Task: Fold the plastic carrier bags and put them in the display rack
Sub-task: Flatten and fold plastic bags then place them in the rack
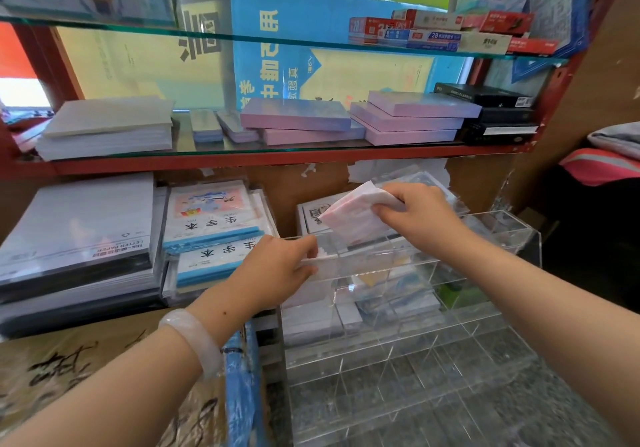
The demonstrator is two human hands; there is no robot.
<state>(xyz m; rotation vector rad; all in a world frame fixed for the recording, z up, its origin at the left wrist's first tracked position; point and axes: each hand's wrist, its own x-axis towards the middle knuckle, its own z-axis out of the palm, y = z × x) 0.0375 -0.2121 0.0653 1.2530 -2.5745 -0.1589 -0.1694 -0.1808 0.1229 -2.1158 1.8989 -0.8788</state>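
A clear acrylic display rack (485, 329) with stepped rows of compartments stands in front of me. My right hand (420, 216) grips a folded white-and-pink plastic carrier bag (349, 219) and holds it tilted over the rack's back-left compartment, its lower edge dipping behind the rim. My left hand (280, 266) pinches the rack's top-left rim, fingers curled over the wall and touching folded white bags (323, 256) stacked inside. More folded items in white, blue and yellow show through the second row.
Stacks of letter paper (79, 235) and exercise books (214, 228) lie left of the rack. A glass shelf (277, 148) above carries purple notepads and black boxes. A blue folder edge (242, 377) stands beside the rack. The front compartments show the grey counter.
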